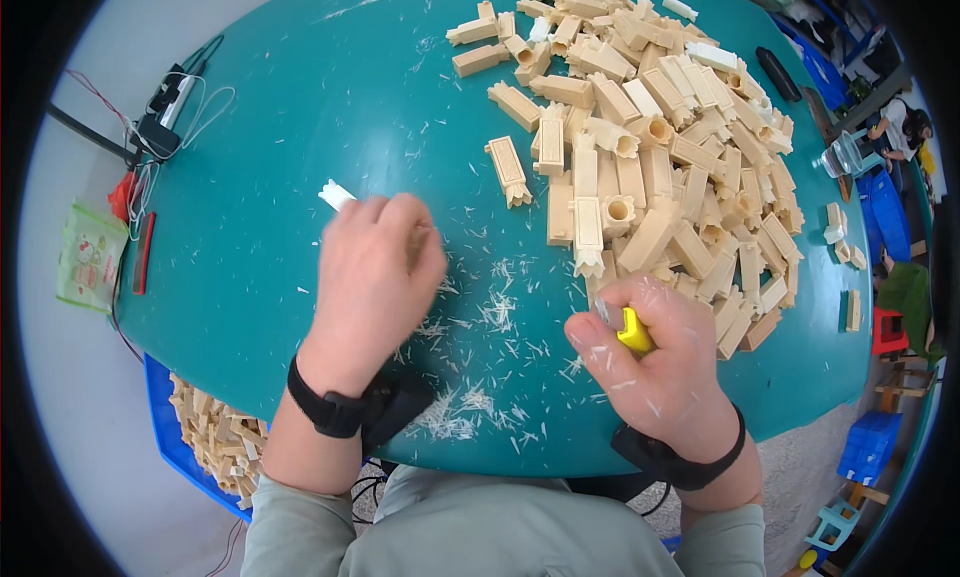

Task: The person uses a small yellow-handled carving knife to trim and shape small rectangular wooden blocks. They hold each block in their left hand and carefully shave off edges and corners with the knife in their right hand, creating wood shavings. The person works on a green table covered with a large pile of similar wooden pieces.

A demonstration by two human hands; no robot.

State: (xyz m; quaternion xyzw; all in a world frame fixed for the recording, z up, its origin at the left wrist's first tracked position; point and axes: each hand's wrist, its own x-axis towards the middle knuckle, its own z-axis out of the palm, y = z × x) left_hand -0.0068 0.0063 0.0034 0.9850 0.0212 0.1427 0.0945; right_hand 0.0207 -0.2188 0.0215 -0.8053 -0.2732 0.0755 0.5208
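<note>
1. A white plastic piece (336, 194) is gripped in the closed left hand (375, 277), left of the beige parts pile (660, 167).
2. A yellow-handled knife (625, 327) is clenched in the right hand (650, 362), just below the pile on the teal table (300, 107).

Matt teal tabletop (300, 127); smooth beige plastic blocks (650, 137)

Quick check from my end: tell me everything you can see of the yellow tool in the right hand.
The yellow tool is mostly hidden inside the closed right hand. Only a short bright yellow stretch of its body shows, plastic by the look, with a grey, metal-looking tip poking out up and to the left past the thumb. It is held just above the teal table, among pale shavings, beside the pile of cream blocks. Its full shape cannot be told.
</note>
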